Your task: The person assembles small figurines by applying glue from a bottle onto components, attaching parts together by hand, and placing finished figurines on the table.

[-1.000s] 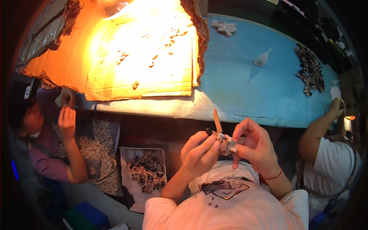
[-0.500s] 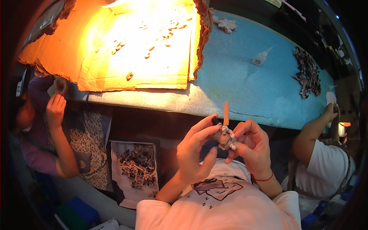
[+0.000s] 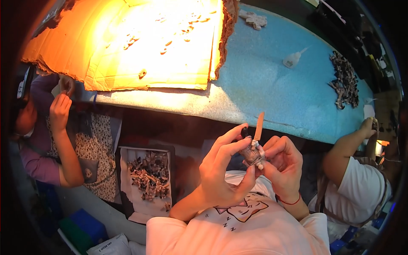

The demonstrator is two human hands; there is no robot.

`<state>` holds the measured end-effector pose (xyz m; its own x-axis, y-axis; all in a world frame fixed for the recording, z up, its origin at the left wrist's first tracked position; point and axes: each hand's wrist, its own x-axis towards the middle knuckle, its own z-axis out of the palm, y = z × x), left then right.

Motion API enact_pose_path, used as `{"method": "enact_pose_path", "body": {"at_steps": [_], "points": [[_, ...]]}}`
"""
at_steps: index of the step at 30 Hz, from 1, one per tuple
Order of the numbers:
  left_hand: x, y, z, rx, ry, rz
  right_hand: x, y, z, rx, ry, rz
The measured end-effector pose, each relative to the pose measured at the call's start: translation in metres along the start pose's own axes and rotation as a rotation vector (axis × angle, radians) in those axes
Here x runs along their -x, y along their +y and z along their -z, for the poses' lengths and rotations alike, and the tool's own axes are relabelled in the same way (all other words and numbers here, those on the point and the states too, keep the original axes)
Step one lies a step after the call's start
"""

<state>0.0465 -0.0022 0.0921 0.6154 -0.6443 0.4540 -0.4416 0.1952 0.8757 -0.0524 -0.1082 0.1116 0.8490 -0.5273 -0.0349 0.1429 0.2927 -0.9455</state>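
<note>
A small grey-brown figurine (image 3: 251, 155) with a flat tan blade-shaped piece (image 3: 259, 126) standing up from it is held between my two hands, in front of my chest. My left hand (image 3: 220, 165) pinches it from the left, thumb below and fingers above, by a black tip at its upper left. From the other side, the thumb and fingers of my right hand (image 3: 284, 165) close on the figurine near a small pale knob at its lower end. Whether my right fingers hold a separate small part is hidden.
Across the blue-topped table (image 3: 272, 93) stand a brightly lit cardboard box (image 3: 110, 78) with small parts, a white squeeze bottle (image 3: 291, 60), a white glove (image 3: 255, 20) and a pile of figurines (image 3: 345, 80). A tray (image 3: 140, 216) of parts lies low left. People sit on both sides.
My left thumb has come in against the lower part of the figurine. The tan blade leans a little more to the right. The whole view has shifted slightly.
</note>
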Motion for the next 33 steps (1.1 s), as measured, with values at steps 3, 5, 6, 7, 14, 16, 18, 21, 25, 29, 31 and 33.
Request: {"method": "enact_pose_path", "body": {"at_steps": [3, 5, 6, 7, 14, 16, 18, 21, 25, 29, 31, 33], "points": [[-0.002, 0.002, -0.001, -0.046, -0.025, -0.023, 0.001, -0.003, 0.001, 0.018, 0.026, 0.003], [-0.003, 0.003, -0.002, -0.063, -0.050, -0.010, 0.002, -0.005, 0.005, 0.088, -0.009, 0.014], [-0.002, 0.003, -0.003, -0.062, -0.053, -0.008, 0.003, -0.008, 0.005, 0.087, -0.006, 0.012], [-0.002, 0.002, -0.005, -0.030, -0.049, 0.011, 0.003, -0.011, 0.005, 0.075, -0.004, -0.030], [0.000, 0.003, -0.010, 0.148, -0.120, 0.132, 0.009, -0.021, 0.033, 0.496, -0.141, 0.047], [-0.001, 0.005, -0.012, 0.137, -0.134, 0.127, 0.010, -0.027, 0.031, 0.538, -0.073, 0.062], [-0.003, 0.006, -0.013, 0.126, -0.148, 0.121, 0.009, -0.033, 0.028, 0.580, -0.005, 0.077], [-0.004, 0.009, -0.015, 0.117, -0.160, 0.117, 0.006, -0.040, 0.025, 0.574, 0.021, 0.045], [-0.007, 0.013, -0.013, 0.046, -0.235, 0.111, 0.002, -0.045, 0.031, 0.594, -0.124, 0.018], [-0.009, 0.016, -0.011, -0.016, -0.309, 0.115, -0.003, -0.046, 0.037, 0.692, -0.254, 0.041], [-0.007, 0.016, -0.010, -0.032, -0.324, 0.105, -0.002, -0.048, 0.037, 0.695, -0.257, 0.039], [-0.007, 0.017, -0.009, -0.048, -0.337, 0.092, -0.001, -0.047, 0.037, 0.700, -0.261, 0.038]]}}
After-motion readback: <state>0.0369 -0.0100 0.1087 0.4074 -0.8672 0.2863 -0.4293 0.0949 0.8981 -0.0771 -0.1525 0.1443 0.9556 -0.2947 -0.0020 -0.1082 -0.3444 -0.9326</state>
